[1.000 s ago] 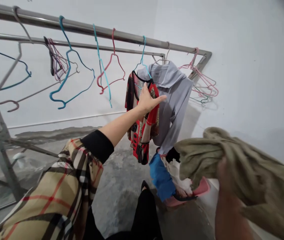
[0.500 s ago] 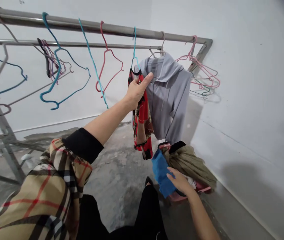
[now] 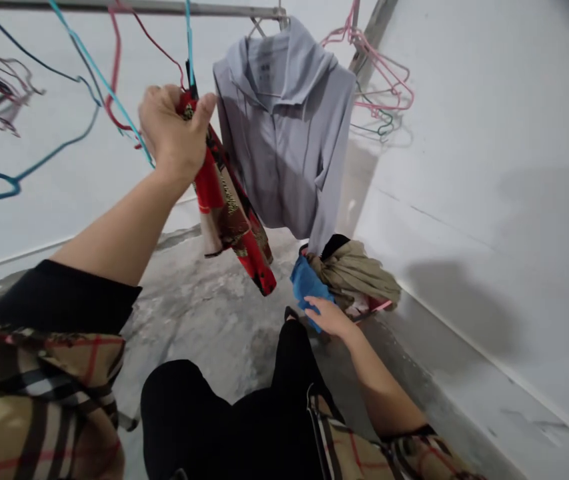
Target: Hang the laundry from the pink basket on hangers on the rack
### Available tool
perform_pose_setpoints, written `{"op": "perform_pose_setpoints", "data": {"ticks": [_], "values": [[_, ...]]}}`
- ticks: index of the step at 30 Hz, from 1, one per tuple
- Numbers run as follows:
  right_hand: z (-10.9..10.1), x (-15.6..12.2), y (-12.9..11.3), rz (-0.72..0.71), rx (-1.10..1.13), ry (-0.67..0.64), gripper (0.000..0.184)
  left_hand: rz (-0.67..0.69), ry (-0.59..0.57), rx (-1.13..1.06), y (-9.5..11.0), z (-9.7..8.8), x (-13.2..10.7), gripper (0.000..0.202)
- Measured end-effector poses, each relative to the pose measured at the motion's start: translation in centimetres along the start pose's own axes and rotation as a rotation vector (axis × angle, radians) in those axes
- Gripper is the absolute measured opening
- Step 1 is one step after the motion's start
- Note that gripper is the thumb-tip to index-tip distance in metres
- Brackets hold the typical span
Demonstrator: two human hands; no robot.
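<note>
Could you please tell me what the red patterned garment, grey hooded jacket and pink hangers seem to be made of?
Red patterned garment: thin printed fabric, possibly knit, since it bunches softly below the left hand. Grey hooded jacket: light, matte cloth, judging by its soft folds; the fibre can't be told. Pink hangers: perhaps plastic-coated wire, given their slim, bent rods and even colour.

2 bare forearms [image 3: 119,207] extended, left hand [image 3: 177,130] raised, gripping, right hand [image 3: 329,317] lower, loosely outstretched

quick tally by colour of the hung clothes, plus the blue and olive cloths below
Red patterned top: 1
Grey hooded top: 1
Blue cloth: 1
Olive cloth: 1
Total: 4
</note>
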State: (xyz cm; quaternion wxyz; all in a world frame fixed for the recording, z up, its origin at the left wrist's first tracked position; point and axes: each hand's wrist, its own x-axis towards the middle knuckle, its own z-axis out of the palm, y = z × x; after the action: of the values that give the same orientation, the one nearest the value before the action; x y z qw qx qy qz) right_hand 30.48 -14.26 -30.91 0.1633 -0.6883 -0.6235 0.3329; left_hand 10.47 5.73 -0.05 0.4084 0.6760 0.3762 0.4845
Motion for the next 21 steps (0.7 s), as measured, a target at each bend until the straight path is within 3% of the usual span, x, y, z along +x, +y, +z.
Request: {"op": "perform_pose_setpoints", "data": {"ticks": [3, 5, 10, 12, 16, 19, 21], "values": [[0.5, -0.3, 0.1, 0.002, 0.012, -0.012, 0.047, -0.019, -0.07, 0.063, -1.2, 1.0, -2.0, 0.049], [0.6, -0.4, 0.1, 0.004, 0.016, -0.018, 0.046, 0.021, -0.091, 0.142, -1.4, 0.6, -2.4, 0.048], [0.5, -0.5, -0.3, -0.021, 0.017, -0.021, 0.048, 0.34, 0.116, 0.586, -1.7, -1.7, -1.5, 0.044], [0.4, -0.3, -0.7, -0.039, 0.053, 0.003, 0.053, 0.382, 0.109, 0.708, -2.7, -1.5, -2.1, 0.042], [0.9, 0.4, -2.6, -0.118, 0.363, 0.18, 0.084, 0.262, -0.052, 0.692, -4.9, 1.1, -6.1, 0.039], [1.8, 0.7, -4.8, -0.212, 0.495, 0.238, 0.109, 0.06, -0.274, 0.466, -4.8, 3.9, -10.8, 0.042], [2.3, 0.6, -6.2, -0.286, 0.531, 0.202, 0.112, -0.014, -0.424, 0.231, -3.8, 5.6, -13.9, 0.046]]}}
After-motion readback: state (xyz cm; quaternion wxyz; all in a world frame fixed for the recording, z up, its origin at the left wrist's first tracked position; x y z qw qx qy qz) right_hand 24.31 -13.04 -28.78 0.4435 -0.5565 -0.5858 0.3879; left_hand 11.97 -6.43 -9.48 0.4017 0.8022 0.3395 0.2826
